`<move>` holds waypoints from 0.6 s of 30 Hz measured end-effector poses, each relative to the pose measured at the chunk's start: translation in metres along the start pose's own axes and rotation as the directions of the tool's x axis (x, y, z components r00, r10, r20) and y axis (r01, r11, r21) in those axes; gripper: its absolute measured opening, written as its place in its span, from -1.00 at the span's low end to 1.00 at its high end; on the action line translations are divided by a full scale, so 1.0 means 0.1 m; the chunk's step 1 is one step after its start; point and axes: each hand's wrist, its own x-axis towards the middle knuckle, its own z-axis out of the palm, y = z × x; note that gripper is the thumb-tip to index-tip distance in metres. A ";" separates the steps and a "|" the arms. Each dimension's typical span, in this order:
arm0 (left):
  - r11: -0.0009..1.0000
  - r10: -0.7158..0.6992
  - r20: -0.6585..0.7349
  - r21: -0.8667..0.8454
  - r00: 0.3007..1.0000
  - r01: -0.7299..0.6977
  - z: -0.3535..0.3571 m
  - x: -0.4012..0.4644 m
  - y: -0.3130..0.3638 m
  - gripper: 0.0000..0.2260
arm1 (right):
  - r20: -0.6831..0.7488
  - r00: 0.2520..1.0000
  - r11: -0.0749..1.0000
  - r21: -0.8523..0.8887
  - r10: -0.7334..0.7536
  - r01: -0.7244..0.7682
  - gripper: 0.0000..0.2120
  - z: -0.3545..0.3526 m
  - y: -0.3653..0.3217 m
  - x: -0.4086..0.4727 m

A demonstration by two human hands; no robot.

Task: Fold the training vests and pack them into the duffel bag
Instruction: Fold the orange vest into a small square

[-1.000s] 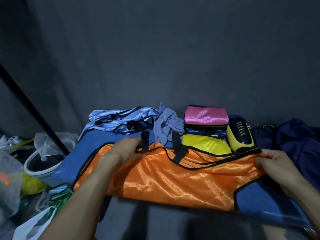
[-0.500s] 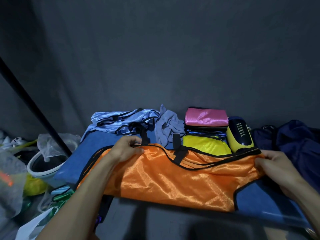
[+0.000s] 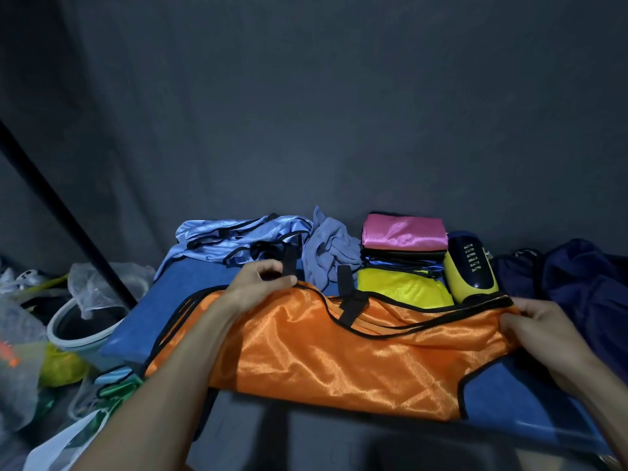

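An orange vest (image 3: pixel 339 355) with black trim lies spread across the blue duffel bag (image 3: pixel 190 300). My left hand (image 3: pixel 258 283) pinches its upper left edge beside a black bag handle (image 3: pixel 289 260). My right hand (image 3: pixel 540 328) grips the vest's right end. Behind it sit a folded yellow vest (image 3: pixel 401 287), a folded pink vest (image 3: pixel 404 232) on a dark stack, and a crumpled light-blue vest (image 3: pixel 238 236). A grey-blue cloth (image 3: pixel 329 249) lies between them.
A yellow-and-navy shin guard (image 3: pixel 470 266) leans beside the folded stack. Dark navy fabric (image 3: pixel 584 283) is heaped at the right. A white bucket (image 3: pixel 81 328), plastic bags (image 3: pixel 20 351) and a black pole (image 3: pixel 64 222) crowd the left. A grey curtain hangs behind.
My left hand has slid right along the orange vest's upper edge and now pinches it by the black handle. My right hand has stayed on the vest's right end.
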 end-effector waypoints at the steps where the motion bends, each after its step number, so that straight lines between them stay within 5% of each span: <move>1: 1.000 -0.002 -0.015 -0.016 1.000 0.002 0.00 0.03 -0.02 -0.75 | -0.009 1.000 1.000 -0.001 0.006 -0.006 -0.61 0.01 0.00 0.00; 7: 0.970 0.155 -0.231 0.220 0.960 -0.103 0.05 0.25 -0.22 -0.77 | -0.127 0.987 0.993 -0.040 0.102 -0.108 -0.78 -0.07 0.08 0.10; 13: 0.903 0.112 -0.274 0.430 0.955 0.018 0.13 0.29 -0.31 -0.82 | -0.222 0.963 0.955 -0.221 0.150 -0.199 -0.83 -0.12 0.09 0.11; 18: 0.907 0.183 -0.196 0.411 0.963 -0.088 -0.11 0.15 -0.21 -0.89 | -0.258 0.953 0.936 -0.266 0.161 -0.230 -0.85 -0.11 0.15 0.09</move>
